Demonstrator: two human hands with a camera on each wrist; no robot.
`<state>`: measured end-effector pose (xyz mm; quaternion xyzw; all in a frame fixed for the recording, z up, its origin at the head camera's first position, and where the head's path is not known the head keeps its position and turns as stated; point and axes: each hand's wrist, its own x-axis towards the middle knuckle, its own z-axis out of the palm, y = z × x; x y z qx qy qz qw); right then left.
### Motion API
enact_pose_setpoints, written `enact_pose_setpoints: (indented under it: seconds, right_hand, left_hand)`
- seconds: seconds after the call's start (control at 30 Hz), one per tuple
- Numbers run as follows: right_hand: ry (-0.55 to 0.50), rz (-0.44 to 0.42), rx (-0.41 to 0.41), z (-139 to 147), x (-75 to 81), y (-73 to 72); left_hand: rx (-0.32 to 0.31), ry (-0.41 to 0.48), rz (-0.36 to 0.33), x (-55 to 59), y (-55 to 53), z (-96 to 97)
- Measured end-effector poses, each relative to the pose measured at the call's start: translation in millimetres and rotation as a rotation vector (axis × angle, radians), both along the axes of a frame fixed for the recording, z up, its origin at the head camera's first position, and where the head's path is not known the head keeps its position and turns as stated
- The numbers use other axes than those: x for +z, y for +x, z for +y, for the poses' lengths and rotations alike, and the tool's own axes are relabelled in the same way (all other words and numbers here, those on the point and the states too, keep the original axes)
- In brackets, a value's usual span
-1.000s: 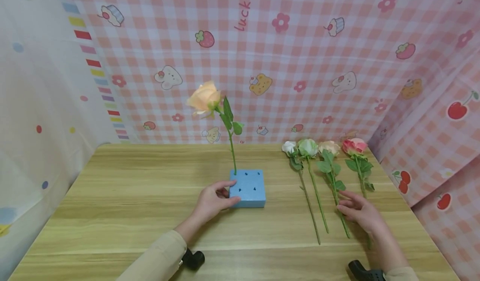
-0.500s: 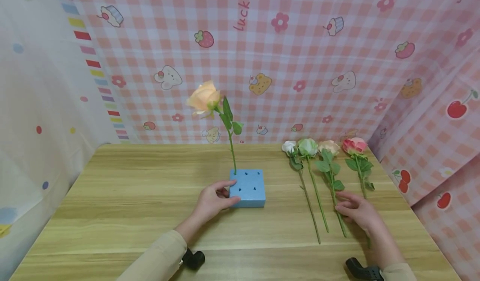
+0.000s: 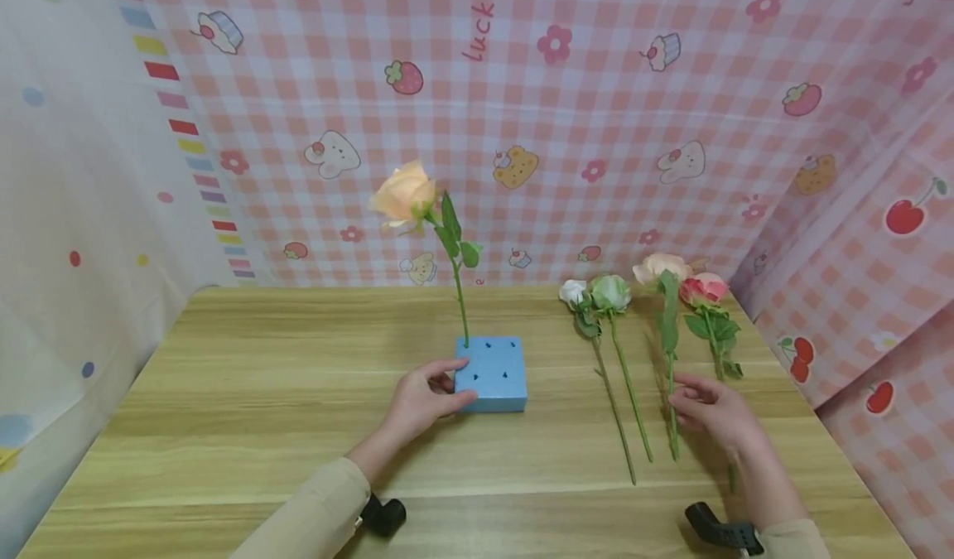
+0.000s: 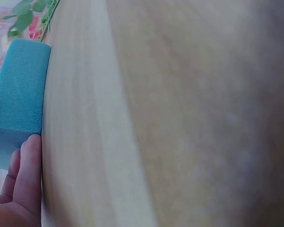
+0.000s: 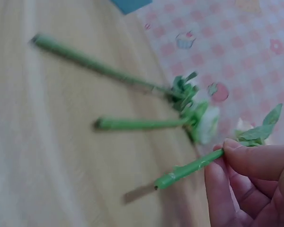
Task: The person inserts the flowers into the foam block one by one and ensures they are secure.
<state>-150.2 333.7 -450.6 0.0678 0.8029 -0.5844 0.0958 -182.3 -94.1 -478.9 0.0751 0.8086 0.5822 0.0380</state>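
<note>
My left hand (image 3: 421, 399) holds the left side of a blue foam block (image 3: 498, 377) with several small dark holes on top. A peach rose (image 3: 406, 195) stands upright in the block's back left corner. Off to the right, my right hand (image 3: 717, 414) pinches the green stem of a pale peach rose (image 3: 662, 271) between thumb and fingers. In the right wrist view the cut end of that stem (image 5: 187, 171) hangs above the table, its shadow below. The left wrist view shows fingers (image 4: 28, 165) against the block's side.
A white rose (image 3: 574, 294) and a green-white rose (image 3: 611, 294) lie left of the right hand. A pink rose (image 3: 704, 291) lies to its right, its stem partly behind the wrist. A checked cloth (image 3: 447, 112) hangs behind the wooden table (image 3: 246, 393).
The pale peach rose has come up off the table in my right hand, its bloom rising and its stem turning more upright. The left hand and block stay put.
</note>
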Motion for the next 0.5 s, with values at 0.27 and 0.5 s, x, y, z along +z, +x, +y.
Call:
enact_pose_setpoints:
  seconds: [0.27, 0.5]
  right_hand:
    - [0.007, 0.076, 0.011, -20, 21.0, -9.0]
    - [-0.044, 0.134, 0.024, -47, 27.5, -19.7]
  left_hand:
    - [0.000, 0.007, 0.001, -0.1, 0.3, -0.8]
    - [0.001, -0.011, -0.003, 1.1, 0.4, 0.0]
